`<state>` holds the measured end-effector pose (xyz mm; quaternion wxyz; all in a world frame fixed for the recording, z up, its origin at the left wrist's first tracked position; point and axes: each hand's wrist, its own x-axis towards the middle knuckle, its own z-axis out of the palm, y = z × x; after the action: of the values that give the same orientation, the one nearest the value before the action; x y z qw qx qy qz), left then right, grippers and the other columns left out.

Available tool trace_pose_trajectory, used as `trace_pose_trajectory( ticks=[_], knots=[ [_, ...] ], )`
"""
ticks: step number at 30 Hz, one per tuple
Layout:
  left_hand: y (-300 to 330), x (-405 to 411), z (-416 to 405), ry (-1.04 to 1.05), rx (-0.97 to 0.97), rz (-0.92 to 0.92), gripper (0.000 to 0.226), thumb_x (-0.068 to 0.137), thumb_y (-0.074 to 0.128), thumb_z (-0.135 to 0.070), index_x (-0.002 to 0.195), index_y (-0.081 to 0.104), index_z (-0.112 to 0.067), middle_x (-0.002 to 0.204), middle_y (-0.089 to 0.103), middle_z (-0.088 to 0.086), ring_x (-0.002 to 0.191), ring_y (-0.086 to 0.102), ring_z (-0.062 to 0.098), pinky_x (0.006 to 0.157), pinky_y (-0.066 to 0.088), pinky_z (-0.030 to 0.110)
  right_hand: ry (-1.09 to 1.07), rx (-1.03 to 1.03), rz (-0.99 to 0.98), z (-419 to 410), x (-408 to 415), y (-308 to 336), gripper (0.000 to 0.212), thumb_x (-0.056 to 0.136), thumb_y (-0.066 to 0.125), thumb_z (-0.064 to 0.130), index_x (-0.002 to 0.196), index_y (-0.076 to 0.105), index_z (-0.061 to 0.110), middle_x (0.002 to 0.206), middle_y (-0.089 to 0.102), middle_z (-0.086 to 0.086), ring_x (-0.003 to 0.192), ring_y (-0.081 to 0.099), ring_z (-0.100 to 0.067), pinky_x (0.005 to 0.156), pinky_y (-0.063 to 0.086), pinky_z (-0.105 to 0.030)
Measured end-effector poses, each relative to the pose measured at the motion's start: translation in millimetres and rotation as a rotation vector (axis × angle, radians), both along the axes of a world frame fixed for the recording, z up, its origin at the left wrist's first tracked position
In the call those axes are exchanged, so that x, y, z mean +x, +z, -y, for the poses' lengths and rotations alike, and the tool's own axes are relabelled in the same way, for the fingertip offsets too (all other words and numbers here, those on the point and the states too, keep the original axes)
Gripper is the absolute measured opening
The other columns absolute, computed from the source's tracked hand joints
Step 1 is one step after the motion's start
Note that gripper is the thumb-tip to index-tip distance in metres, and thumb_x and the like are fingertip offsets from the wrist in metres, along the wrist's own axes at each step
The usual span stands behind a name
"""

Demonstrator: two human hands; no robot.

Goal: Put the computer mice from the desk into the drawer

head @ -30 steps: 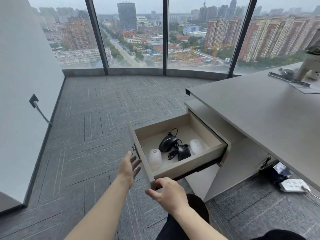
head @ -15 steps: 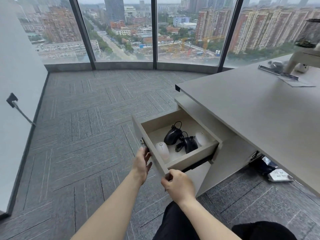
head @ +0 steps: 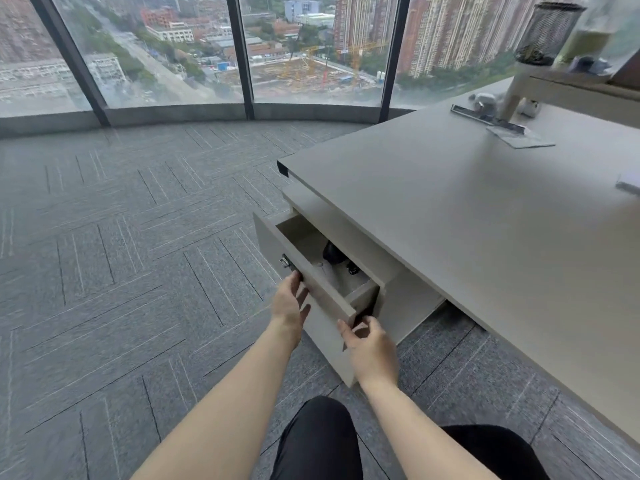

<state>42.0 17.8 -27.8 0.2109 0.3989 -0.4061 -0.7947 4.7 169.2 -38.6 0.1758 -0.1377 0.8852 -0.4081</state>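
Both hands' spread fingers [head: 298, 284] press the drawer [head: 313, 289] front, mice [head: 333, 252] just behind

Floor-to-ceiling windows [head: 166, 50] curve round the far side, split by dark mullions [head: 239, 53]. Outside: hazy daylight, high-rise blocks, a road, a construction site with cranes. Low grey sill [head: 173, 114] under the glass. Grey carpet tiles [head: 121, 254] with thin dark line patterns cover the floor. Pale grey desk [head: 467, 220] fills the right side. At its far right corner, a black mesh pen holder [head: 549, 32] on a white riser shelf [head: 571, 88].
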Motion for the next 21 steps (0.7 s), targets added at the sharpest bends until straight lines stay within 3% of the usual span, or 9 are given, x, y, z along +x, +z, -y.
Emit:
trace_pose_trajectory(
  ticks=[2,5,11,17,21],
  knots=[
    [1.4,-14.0,-2.7,-0.017,0.014,-0.004,0.052,0.097,0.028,-0.038,0.145,0.041,-0.022,0.148,0.046,-0.007,0.134,0.044,0.018,0.115,0.028,0.043,-0.065,-0.014,-0.01,1.9,-10.9,-5.1,0.071,0.081,0.058,0.065,0.13,0.053,0.014,0.116,0.069,-0.006,0.102,0.065,-0.028,0.075,0.052,-0.038],
    [2.5,-30.8,-4.7,-0.026,0.021,-0.001,0.05,0.097,0.029,-0.037,0.144,0.041,-0.024,0.147,0.046,-0.009,0.134,0.045,0.018,0.114,0.029,0.043,-0.12,-0.022,0.001,4.1,-25.3,-5.6,0.068,0.081,0.059,0.064,0.128,0.051,0.015,0.121,0.064,-0.009,0.106,0.063,-0.031,0.076,0.052,-0.039],
    [2.4,-52.5,-5.2,-0.046,0.036,-0.018,0.05,0.097,0.031,-0.036,0.145,0.041,-0.024,0.149,0.044,-0.011,0.133,0.046,0.016,0.111,0.031,0.04,-0.157,-0.067,0.016,5.4,-48.6,-6.4,0.061,0.077,0.062,0.063,0.121,0.049,0.024,0.114,0.066,-0.001,0.1,0.066,-0.028,0.075,0.056,-0.043],
    [0.6,-72.2,-7.9,-0.06,0.054,-0.014,0.051,0.098,0.031,-0.036,0.147,0.038,-0.023,0.152,0.04,-0.011,0.135,0.044,0.018,0.113,0.032,0.044,-0.142,-0.038,0.016,3.7,-72.4,-13.6,0.067,0.079,0.062,0.063,0.126,0.05,0.017,0.127,0.064,-0.003,0.113,0.062,-0.028,0.081,0.052,-0.038],
    [7.9,-75.8,-10.8,-0.062,0.062,0.001,0.052,0.1,0.029,-0.038,0.148,0.036,-0.021,0.153,0.039,-0.011,0.136,0.044,0.018,0.111,0.034,0.044,-0.124,-0.024,0.027,3.6,-77.4,-13.2,0.065,0.075,0.058,0.068,0.117,0.053,0.019,0.121,0.066,-0.002,0.11,0.063,-0.028,0.081,0.053,-0.041]
  ],
)
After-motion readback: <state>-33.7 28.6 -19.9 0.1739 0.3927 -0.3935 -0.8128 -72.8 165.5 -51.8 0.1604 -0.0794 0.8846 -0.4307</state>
